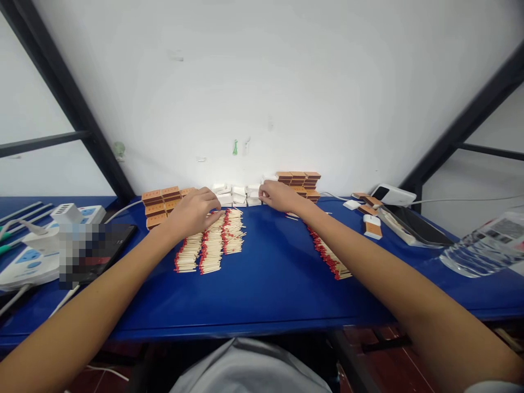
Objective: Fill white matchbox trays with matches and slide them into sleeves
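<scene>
Matches (210, 248) are lying in rows on the blue table (266, 295) in the head view, just to the near side of my left hand (198, 210), their red heads mostly facing left. That hand is hovering low over the far ends of these rows, fingers loosely bent, thumb and index tips close together; I cannot tell whether a match is sitting between them. My right hand (280, 195) is curling its fingers at the right end of the white trays (239, 195), which are standing along the far edge by the wall. Its tips seem to be touching a tray, but I cannot tell whether they are gripping it.

Matchboxes (154, 208) are standing stacked to the far left, partly behind my left hand, and another stack (305, 180) is rising behind my right wrist. More matches (327, 254) are lying under and beside my right forearm (376, 267).

As I am judging it, that forearm is the main risk: dropping or swinging it could smear the right-hand matches out of line. My left palm is hanging low enough that a careless sweep could scatter the left rows. The trays are crowding one another, so tugging one could tip its neighbours, and a bump from my right wrist could be toppling the box stack behind.
</scene>
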A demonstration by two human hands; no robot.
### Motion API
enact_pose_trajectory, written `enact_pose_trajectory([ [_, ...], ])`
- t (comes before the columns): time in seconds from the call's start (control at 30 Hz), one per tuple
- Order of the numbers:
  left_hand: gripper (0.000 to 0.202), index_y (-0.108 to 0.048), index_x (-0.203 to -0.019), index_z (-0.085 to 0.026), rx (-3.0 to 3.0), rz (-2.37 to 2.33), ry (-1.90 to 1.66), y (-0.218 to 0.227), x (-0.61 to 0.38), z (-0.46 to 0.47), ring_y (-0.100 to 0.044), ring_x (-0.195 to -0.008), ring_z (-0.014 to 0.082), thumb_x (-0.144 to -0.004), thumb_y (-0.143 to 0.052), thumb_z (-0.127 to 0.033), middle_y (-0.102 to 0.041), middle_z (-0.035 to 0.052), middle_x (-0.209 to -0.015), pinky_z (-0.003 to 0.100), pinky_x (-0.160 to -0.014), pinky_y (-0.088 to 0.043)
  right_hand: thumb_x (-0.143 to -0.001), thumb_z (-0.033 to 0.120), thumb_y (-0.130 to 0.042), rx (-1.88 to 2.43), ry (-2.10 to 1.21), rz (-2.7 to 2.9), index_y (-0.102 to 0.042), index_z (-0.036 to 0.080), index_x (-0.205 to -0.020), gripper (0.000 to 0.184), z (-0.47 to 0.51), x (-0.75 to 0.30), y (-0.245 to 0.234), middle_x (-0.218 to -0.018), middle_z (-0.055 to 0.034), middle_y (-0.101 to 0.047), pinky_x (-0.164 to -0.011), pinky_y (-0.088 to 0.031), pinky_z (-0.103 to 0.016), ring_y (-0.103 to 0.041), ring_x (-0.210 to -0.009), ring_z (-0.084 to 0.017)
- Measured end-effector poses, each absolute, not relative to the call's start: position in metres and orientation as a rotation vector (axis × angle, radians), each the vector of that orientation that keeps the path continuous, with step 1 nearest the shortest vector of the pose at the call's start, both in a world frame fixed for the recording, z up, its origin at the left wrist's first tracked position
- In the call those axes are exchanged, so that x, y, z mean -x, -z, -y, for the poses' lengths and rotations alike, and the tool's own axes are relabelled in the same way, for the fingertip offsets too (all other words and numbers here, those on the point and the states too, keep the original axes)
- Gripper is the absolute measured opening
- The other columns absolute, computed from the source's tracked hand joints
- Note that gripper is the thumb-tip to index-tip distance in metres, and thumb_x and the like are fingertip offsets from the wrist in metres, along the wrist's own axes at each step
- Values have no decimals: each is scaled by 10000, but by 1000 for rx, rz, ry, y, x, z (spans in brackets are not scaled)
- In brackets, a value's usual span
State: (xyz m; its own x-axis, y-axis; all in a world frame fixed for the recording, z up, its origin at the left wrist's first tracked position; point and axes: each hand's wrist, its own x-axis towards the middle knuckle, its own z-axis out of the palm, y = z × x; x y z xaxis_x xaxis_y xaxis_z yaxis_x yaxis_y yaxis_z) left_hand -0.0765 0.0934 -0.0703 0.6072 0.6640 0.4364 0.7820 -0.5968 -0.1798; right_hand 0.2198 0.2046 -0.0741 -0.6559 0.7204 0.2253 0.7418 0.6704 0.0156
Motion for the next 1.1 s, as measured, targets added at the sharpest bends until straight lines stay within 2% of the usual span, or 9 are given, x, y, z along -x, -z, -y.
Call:
enact_pose_trajectory([
  [0.17,327,-769,-984,-171,2525,1133,495,75,65,-87,-671,-973,287,-1077,-545,-389,-764,108,-934,428,-875,-522,-901,178,-648,1042,-331,2734,-760,184,-881,114,-155,-240,73,-830,-55,-730,-670,-414,-299,-615,-720,-183],
  [0.27,354,-776,-1025,-173,2586,1102,541,79,52,-79,-668,-978,290,-1067,-583,-467,-754,111,-942,433,-875,-531,-901,289,-691,999,-569,2753,-773,208,-892,115,-125,-251,75,-822,-38,-722,-629,-413,-293,-604,-690,-174],
  [0.33,355,-782,-1034,-181,2644,1080,570,83,42,-72,-665,-997,288,-1058,-607,-489,-753,112,-967,437,-895,-540,-934,409,-693,1019,-645,2702,-783,219,-935,210,-119,-261,73,-806,-36,-715,-623,-418,-300,-604,-686,-180],
  [0.43,341,-791,-1093,-202,2732,1078,625,89,25,-62,-669,-1110,294,-1036,-656,-510,-765,111,-1073,451,-984,-544,-969,459,-649,1123,-472,2540,-782,210,-935,285,-132,-285,70,-795,-56,-725,-653,-429,-323,-613,-704,-197],
  [0.6,508,-770,-1263,-199,2760,1187,594,100,6,-55,-593,-1323,357,-977,-708,-615,-723,141,-1315,547,-1097,-497,-949,361,-659,1421,-278,2470,-769,199,-855,217,-165,-317,79,-759,-77,-747,-646,-423,-337,-633,-676,-211],
  [0.7,571,-741,-1338,-185,2761,1240,525,105,-1,-56,-517,-1419,399,-975,-704,-624,-666,165,-1436,609,-1162,-435,-934,268,-665,1548,-229,2563,-760,183,-861,146,-168,-313,89,-840,-94,-780,-673,-431,-325,-676,-748,-224],
  [0.9,348,-796,-1132,-203,2812,1289,576,114,-8,-62,-499,-1438,381,-980,-736,-510,-668,136,-1420,651,-1227,-345,-972,212,-618,1573,-159,2661,-713,168,-922,116,-158,-296,93,-922,-111,-774,-671,-399,-300,-673,-802,-224],
  [1.0,253,-786,-1018,-216,2823,1260,636,114,-9,-63,-532,-1398,357,-966,-754,-461,-695,109,-1361,617,-1203,-370,-974,216,-613,1519,-223,2667,-689,169,-924,102,-153,-294,90,-896,-99,-749,-662,-387,-293,-639,-766,-206],
  [1.1,232,-768,-996,-212,2803,1223,669,112,-9,-62,-558,-1370,345,-958,-756,-441,-714,95,-1328,580,-1167,-399,-985,245,-599,1405,-313,2633,-670,175,-921,119,-147,-292,86,-869,-79,-720,-657,-381,-287,-597,-729,-185],
])
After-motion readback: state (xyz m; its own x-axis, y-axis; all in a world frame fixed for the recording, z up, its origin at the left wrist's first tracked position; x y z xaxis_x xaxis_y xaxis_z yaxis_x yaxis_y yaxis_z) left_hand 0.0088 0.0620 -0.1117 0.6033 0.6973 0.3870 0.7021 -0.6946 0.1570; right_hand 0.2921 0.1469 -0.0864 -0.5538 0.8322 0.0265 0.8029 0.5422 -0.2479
